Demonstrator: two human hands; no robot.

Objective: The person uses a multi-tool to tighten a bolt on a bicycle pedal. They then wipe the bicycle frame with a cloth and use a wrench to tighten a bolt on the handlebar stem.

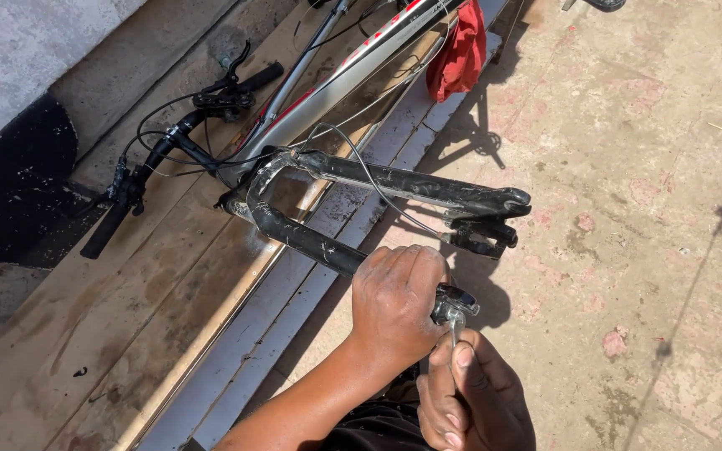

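- The bicycle frame (353,71) lies upside down on the wooden boards (85,326), its front fork (361,221) pointing out over the concrete floor (628,209). No front wheel sits between the fork legs, so that much of the job looks done.
- The handlebar (169,159) rests on the boards by the wall, with its brake lever and cables attached. One thin cable (378,192) loops loose across the fork.
- My left hand (396,305) is closed around the lower end of the near fork leg, just above the dropout, gripping it firmly.
- My right hand (461,397) sits just below and beside the left, fingers pinched on a small metal tool (455,321) that meets the leg's tip. I think it is a key or small spanner, but it is too small and too hidden to be sure.
- What is left, I judge, is the work at this leg's end; the far fork leg (428,190) lies untouched, well apart from both hands.
- The fork end is touching my left hand and is just above my right.
- A red cloth (461,50) hangs from the frame further up, away from my hands.
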